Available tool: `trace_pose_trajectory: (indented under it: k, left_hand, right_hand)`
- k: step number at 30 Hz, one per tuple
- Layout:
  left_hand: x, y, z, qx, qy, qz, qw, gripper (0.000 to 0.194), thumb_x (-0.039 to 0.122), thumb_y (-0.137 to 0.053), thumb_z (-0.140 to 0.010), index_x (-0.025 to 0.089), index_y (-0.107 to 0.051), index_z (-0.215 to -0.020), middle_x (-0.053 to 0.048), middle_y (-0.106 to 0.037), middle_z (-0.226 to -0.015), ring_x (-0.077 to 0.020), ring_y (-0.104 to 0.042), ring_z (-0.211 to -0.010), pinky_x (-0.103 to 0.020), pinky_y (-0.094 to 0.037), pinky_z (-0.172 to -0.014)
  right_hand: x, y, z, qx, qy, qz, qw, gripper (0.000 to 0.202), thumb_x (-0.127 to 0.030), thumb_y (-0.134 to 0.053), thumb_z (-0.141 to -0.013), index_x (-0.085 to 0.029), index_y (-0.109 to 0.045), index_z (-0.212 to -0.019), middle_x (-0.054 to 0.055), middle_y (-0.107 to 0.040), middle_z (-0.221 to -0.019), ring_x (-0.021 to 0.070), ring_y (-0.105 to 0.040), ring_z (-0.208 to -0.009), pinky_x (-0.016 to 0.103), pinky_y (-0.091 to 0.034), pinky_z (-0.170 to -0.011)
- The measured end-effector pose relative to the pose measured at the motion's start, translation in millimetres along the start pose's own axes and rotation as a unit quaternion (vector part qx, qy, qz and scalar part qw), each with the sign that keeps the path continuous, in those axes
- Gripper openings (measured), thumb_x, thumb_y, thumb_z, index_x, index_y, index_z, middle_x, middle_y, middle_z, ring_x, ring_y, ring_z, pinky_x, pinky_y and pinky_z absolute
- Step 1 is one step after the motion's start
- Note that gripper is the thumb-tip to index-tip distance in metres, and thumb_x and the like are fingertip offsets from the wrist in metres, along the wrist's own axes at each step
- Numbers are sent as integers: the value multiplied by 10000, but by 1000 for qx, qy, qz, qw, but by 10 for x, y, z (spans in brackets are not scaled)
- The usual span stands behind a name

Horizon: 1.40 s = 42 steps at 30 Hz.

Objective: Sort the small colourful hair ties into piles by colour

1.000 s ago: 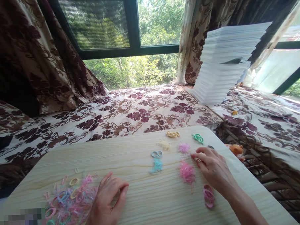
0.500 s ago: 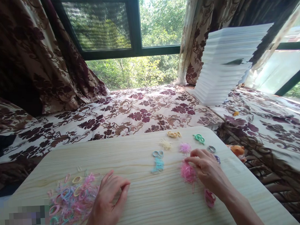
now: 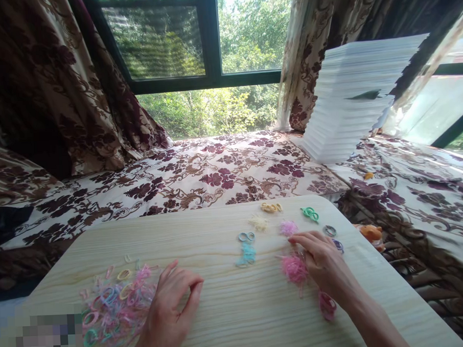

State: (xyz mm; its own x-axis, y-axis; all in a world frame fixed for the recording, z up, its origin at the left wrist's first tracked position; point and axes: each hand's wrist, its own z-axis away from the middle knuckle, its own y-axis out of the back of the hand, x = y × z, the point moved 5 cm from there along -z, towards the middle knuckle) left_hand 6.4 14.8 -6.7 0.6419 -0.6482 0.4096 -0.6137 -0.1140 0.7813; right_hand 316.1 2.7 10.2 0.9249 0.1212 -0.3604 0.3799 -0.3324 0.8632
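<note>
My left hand rests on the table at the right edge of a mixed heap of small elastic hair ties. Its fingers are loosely bent, thumb apart, nothing visible in them. My right hand hovers with fingertips drawn together between a bright pink pile of thin elastics and a lilac-pink pile. Whatever is pinched there is too small or hidden. Thicker pink hair ties lie under the right wrist; purple ones are partly hidden behind that hand.
Separate groups lie on the wooden table: blue elastics, blue rings, cream elastics, yellow ties, green ties and a grey tie. Beyond stand a tall paper stack and an orange toy.
My right hand has moved slightly away from me, its fingertips shifting from the bright pink pile toward the lilac-pink one. My left hand keeps its place by the heap. The view has shifted slightly.
</note>
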Motion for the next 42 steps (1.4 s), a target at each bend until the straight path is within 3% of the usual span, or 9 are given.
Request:
trace_pose_trajectory:
  k: [5,10,14,17,23,28,33,36,42]
  left_hand:
    - [-7,12,-1,1,12,-8,1000,66,182,-480,-843,204,-543,-842,23,-623,-765,-120,-582,-743,-415,-295,-1043]
    - [23,32,-13,3,12,-17,1000,82,184,-478,-840,205,-556,-836,24,-628,-763,-121,-591,-742,-420,-307,-1043]
    - [29,56,-33,9,6,-26,1000,109,181,-466,-846,204,-571,-836,16,-638,-771,-122,-588,-753,-415,-311,-1037]
    - [-43,108,-76,14,6,-44,999,122,184,-473,-844,206,-591,-818,10,-644,-779,-129,-585,-773,-412,-311,-1024]
    - [-292,380,-159,-27,74,-98,992,161,206,-493,-826,203,-620,-727,-8,-645,-752,-160,-563,-774,-399,-365,-916]
    - [-345,563,-132,-85,140,-104,981,165,158,-528,-784,211,-651,-689,5,-651,-742,-157,-552,-822,-327,-391,-843]
    - [-324,602,-136,-180,170,-102,964,186,140,-523,-747,214,-679,-679,10,-688,-770,-151,-564,-859,-296,-364,-874]
    - [-283,625,-174,-232,160,-107,954,191,146,-522,-713,224,-697,-703,3,-704,-768,-156,-584,-835,-289,-371,-865]
    - [-226,621,-150,-277,130,-98,947,172,190,-545,-677,226,-698,-746,2,-706,-771,-142,-600,-764,-240,-414,-782]
  right_hand:
    - [-102,38,-3,15,28,-39,999,450,-17,-357,-680,-206,-666,-946,59,-689,-986,202,-582,-953,367,-439,-810]
    - [-201,46,21,-40,68,-81,994,419,-27,-365,-710,-210,-680,-916,41,-717,-917,183,-627,-881,339,-463,-799]
    - [-78,151,35,19,37,-49,998,387,-53,-360,-735,-206,-680,-889,46,-725,-858,181,-643,-808,338,-479,-763]
    - [-24,163,39,23,32,-18,999,351,-84,-381,-732,-214,-682,-858,38,-728,-831,192,-646,-779,345,-493,-739]
    - [-147,156,67,100,86,-41,990,309,-135,-391,-769,-228,-653,-904,54,-711,-877,212,-647,-820,352,-510,-721]
    - [-444,-88,84,79,183,-101,975,254,-217,-475,-761,-297,-649,-929,40,-706,-903,217,-673,-746,312,-525,-599]
    - [-1126,-409,53,-59,245,-159,955,280,-193,-440,-800,-292,-658,-945,41,-697,-948,185,-678,-742,262,-531,-617]
    - [-1486,-588,-1,-124,238,-195,943,353,-126,-364,-796,-250,-654,-953,56,-688,-963,162,-669,-709,252,-523,-613]
    - [-1616,-817,-29,-115,208,-250,938,315,-165,-344,-818,-205,-654,-860,71,-680,-892,174,-652,-757,267,-524,-656]
